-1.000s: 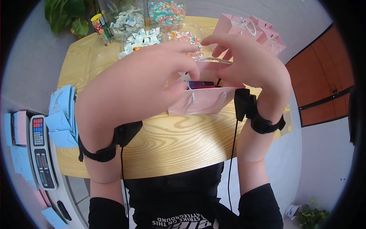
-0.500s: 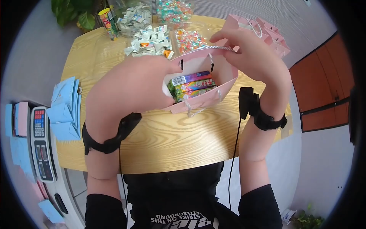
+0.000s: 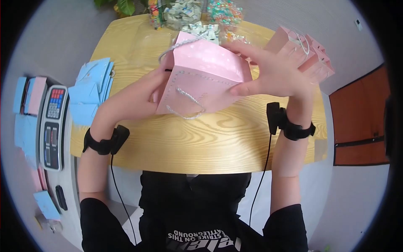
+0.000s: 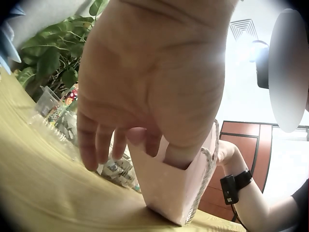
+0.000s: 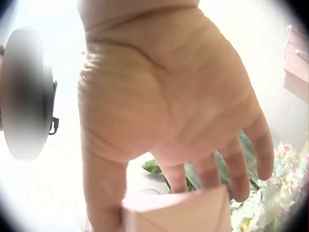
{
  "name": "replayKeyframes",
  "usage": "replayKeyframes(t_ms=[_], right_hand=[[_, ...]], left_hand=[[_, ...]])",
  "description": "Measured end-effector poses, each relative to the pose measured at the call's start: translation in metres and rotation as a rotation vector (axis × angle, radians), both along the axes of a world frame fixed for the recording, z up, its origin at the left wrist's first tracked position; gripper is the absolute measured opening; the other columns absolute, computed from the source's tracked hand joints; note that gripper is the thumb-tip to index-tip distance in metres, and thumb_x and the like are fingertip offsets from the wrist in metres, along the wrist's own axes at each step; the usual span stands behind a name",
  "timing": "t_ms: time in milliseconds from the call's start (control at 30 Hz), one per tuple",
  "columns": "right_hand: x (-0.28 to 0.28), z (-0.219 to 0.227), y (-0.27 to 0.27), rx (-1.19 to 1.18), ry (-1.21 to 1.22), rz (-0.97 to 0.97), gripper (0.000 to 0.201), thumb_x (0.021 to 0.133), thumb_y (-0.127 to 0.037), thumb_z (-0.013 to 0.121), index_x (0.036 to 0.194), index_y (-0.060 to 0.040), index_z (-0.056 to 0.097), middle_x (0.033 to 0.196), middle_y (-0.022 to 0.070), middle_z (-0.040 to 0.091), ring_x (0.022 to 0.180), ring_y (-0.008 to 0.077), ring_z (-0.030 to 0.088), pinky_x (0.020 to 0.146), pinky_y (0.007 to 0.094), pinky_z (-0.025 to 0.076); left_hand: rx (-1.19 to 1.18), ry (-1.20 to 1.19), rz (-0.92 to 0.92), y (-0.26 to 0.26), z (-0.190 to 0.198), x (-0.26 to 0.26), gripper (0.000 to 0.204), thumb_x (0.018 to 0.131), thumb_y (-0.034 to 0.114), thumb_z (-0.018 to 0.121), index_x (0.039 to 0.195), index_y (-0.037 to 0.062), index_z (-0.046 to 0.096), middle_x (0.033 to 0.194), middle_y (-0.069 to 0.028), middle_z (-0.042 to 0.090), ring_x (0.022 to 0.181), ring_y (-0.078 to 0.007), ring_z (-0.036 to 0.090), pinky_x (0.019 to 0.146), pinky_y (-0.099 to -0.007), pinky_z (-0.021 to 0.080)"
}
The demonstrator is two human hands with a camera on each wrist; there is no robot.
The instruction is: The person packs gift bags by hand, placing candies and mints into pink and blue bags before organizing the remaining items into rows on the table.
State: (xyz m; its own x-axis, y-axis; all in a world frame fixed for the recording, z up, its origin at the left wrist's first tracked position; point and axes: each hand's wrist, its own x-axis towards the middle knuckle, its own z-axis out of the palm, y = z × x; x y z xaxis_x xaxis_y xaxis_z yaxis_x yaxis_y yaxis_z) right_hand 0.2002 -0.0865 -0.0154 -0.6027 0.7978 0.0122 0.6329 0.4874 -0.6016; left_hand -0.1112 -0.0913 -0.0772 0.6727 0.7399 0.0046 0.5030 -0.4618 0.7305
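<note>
A pink paper gift bag (image 3: 205, 84) is held between both hands over the table, turned so a side panel with a loose white rope handle (image 3: 187, 107) faces the head camera. What lies inside it is hidden now. My left hand (image 3: 145, 88) grips the bag's left end; in the left wrist view the thumb is bent over its upper edge while several fingers (image 4: 89, 150) hang beside it. At the opposite end, my right hand (image 3: 277, 69) holds the bag, thumb on the near panel and other fingers spread along the far side.
Several more pink bags (image 3: 294, 46) stand at the back right, and folded blue bags (image 3: 90, 88) at the left edge. Clear boxes of wrapped candies (image 3: 184, 14) line the back beside a colourful canister (image 3: 155, 14). A scale (image 3: 52, 126) sits on the left side surface.
The bag has turned so its colourful candy boxes, visible half a second ago, are out of sight. My left hand has shifted to its left end; the right hand now grips its right end.
</note>
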Motion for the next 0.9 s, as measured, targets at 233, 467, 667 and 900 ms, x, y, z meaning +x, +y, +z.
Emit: replayKeyframes(t_ms=[233,467,667,900], right_hand=[[-0.01,-0.046,0.0,-0.145,0.504,-0.063,0.095,0.067,-0.021,0.084,0.146,-0.0088,0.032,0.137,0.0112,0.048,0.126,0.0212,0.046,0.106,0.0372,0.037],[-0.031,-0.089,-0.018,-0.357,0.603,-0.265,0.092,0.071,-0.02,0.083,0.146,-0.0051,0.031,0.14,0.0103,0.046,0.13,0.0206,0.043,0.107,0.0365,0.036],[-0.029,-0.087,-0.005,-0.365,0.587,-0.289,0.083,0.073,-0.023,0.084,0.14,-0.0023,0.039,0.132,0.0096,0.054,0.123,0.0194,0.05,0.104,0.0366,0.04],[-0.025,-0.037,0.0,-0.142,0.382,-0.257,0.083,0.07,-0.032,0.085,0.135,-0.0027,0.044,0.124,0.009,0.058,0.117,0.0187,0.055,0.1,0.0359,0.043]], left_hand=[[0.269,0.068,-0.073,-0.002,-0.012,-0.011,0.068,0.077,0.014,0.07,0.137,-0.0003,0.042,0.144,-0.0191,0.039,0.13,-0.036,0.041,0.108,-0.0396,0.037],[0.203,0.105,-0.026,0.002,-0.025,-0.012,0.074,0.074,0.009,0.07,0.14,0.0018,0.038,0.141,-0.0238,0.04,0.128,-0.0408,0.043,0.105,-0.0434,0.041],[0.293,0.12,-0.083,0.005,-0.028,-0.018,0.077,0.08,0.019,0.072,0.144,0.0013,0.033,0.147,-0.0244,0.032,0.132,-0.0387,0.039,0.109,-0.0406,0.037],[0.19,0.205,-0.114,0.004,-0.026,-0.037,0.083,0.082,0.021,0.071,0.148,0.0064,0.024,0.141,-0.0241,0.04,0.124,-0.0406,0.047,0.102,-0.0438,0.042]])
